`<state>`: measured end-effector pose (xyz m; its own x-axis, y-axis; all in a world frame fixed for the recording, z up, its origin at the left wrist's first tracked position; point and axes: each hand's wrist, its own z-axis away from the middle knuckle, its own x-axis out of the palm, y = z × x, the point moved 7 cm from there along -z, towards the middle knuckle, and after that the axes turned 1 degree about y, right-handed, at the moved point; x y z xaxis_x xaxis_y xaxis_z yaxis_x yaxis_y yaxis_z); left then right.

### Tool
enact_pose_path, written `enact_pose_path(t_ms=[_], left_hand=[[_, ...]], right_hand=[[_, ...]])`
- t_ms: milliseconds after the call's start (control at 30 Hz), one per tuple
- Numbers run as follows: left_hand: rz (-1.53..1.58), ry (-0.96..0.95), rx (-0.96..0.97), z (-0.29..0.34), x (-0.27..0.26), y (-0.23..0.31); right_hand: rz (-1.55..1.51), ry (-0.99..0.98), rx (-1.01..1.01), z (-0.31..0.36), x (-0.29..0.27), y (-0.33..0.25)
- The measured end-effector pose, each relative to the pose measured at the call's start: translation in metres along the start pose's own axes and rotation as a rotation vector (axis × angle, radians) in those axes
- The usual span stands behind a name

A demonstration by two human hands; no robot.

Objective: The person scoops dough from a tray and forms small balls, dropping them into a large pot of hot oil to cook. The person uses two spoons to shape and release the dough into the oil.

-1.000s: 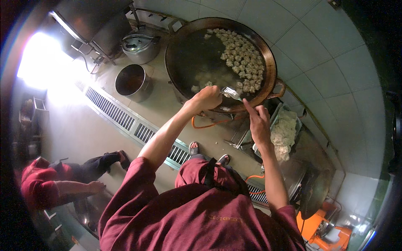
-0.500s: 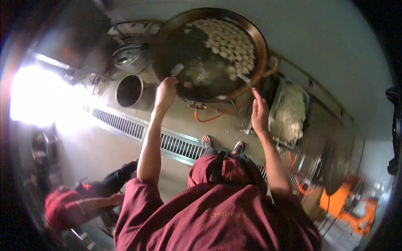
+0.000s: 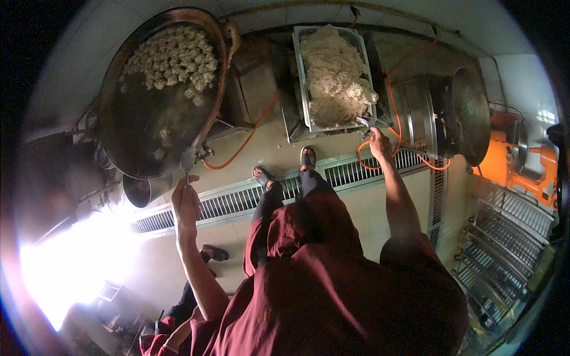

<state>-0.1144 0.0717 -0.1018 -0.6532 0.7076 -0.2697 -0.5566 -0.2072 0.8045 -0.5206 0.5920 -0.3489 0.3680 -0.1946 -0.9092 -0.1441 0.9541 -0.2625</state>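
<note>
My left hand (image 3: 186, 204) is closed on the handle of a metal spoon (image 3: 188, 159), whose bowl is just off the near right rim of a large wok (image 3: 215, 121). Many pale balls (image 3: 172, 58) crowd the far side of the wok's dark liquid, and a few float nearer. At the near right corner of a rectangular tray (image 3: 301, 77), my right hand (image 3: 380, 144) grips another spoon-like utensil (image 3: 363, 121) with a shiny tip. A mound of pale, sticky paste (image 3: 332, 74) fills the tray. My fingers partly hide both handles.
Orange hoses (image 3: 255, 133) run below the wok and beside the tray. A deep metal pot (image 3: 139, 190) stands near left. A floor drain grate (image 3: 222, 202) crosses by my feet. At right are another large pan (image 3: 472, 115), orange equipment (image 3: 534, 169) and a wire rack (image 3: 499, 255). Another person's sleeve (image 3: 155, 344) shows lower left.
I have turned and stepped right, so the wok now lies farther left in view. My right hand has moved from the wok's rim to the tray; my left has drawn back from over the liquid.
</note>
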Motion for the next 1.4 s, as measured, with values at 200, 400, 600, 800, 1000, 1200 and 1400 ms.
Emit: enact_pose_path(t_ms=[200,400,600,800,1000,1200,1400], left_hand=[[-0.251,-0.034,0.011,0.023,0.055,0.007],[-0.075,-0.001,-0.217,0.038,0.089,-0.016],[-0.052,0.008,-0.264,0.045,0.108,-0.024],[-0.099,0.004,-0.185,0.041,0.125,-0.018],[-0.103,0.036,-0.2,0.045,0.124,-0.016],[-0.082,0.037,-0.184,0.047,0.135,-0.019],[-0.083,0.05,-0.201,0.051,0.138,-0.011]], right_hand=[[0.073,-0.063,-0.175,-0.071,0.016,-0.009],[0.095,-0.076,-0.329,-0.097,0.063,0.018],[0.071,-0.179,-0.387,-0.092,0.057,0.046],[0.092,-0.034,-0.488,-0.105,0.041,0.028],[0.021,-0.272,-0.495,-0.103,0.043,0.041],[0.05,-0.345,-0.35,-0.125,0.054,0.053],[-0.157,-0.189,-0.699,-0.107,0.059,0.006]])
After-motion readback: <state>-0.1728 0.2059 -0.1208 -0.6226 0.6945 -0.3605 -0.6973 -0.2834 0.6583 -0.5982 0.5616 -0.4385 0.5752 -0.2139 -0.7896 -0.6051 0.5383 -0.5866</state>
